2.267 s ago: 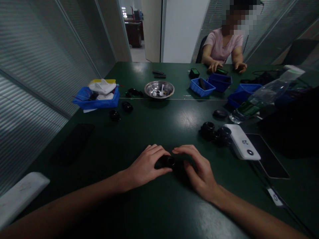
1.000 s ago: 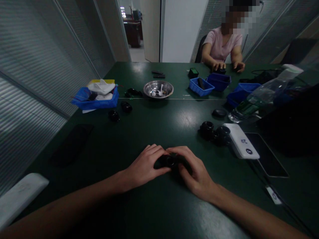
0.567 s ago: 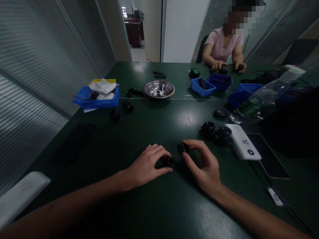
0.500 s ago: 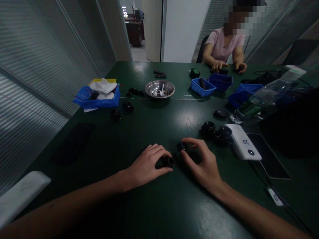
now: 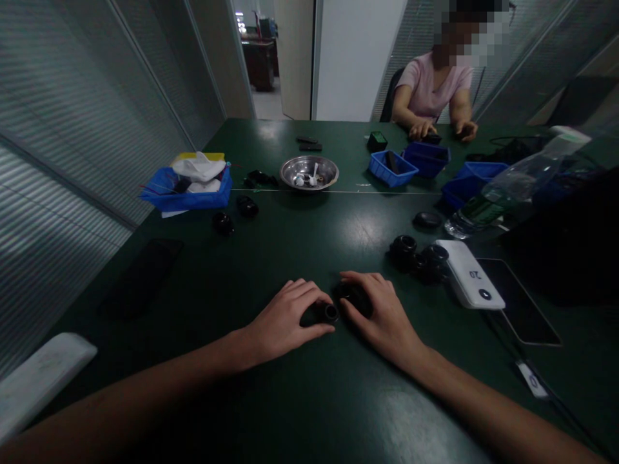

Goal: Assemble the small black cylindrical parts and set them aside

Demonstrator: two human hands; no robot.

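Note:
My left hand (image 5: 285,322) rests on the green table (image 5: 309,412), its thumb and fingers closed round a small black cylindrical part (image 5: 331,313). The round hole in that part's end faces right. Just right of it, my right hand (image 5: 384,316) curls its thumb and fingers round a small dark part (image 5: 355,295). Shadow and the fingers hide most of its shape. A narrow gap lies between the two hands. Beyond my right hand stand black rounded parts with ring-shaped openings (image 5: 405,250).
Ahead are a metal bowl (image 5: 309,158) with small white pieces and a filled blue bin (image 5: 188,201). On the right lie a white power bank (image 5: 469,274), a dark tablet (image 5: 525,303), a black mouse (image 5: 427,220) and a tilted bottle (image 5: 493,200). A person (image 5: 432,84) sits opposite.
My right hand has moved left, closer to my left hand, with its fingers now curled further over the dark part. My left hand has stayed in place with its cylindrical part.

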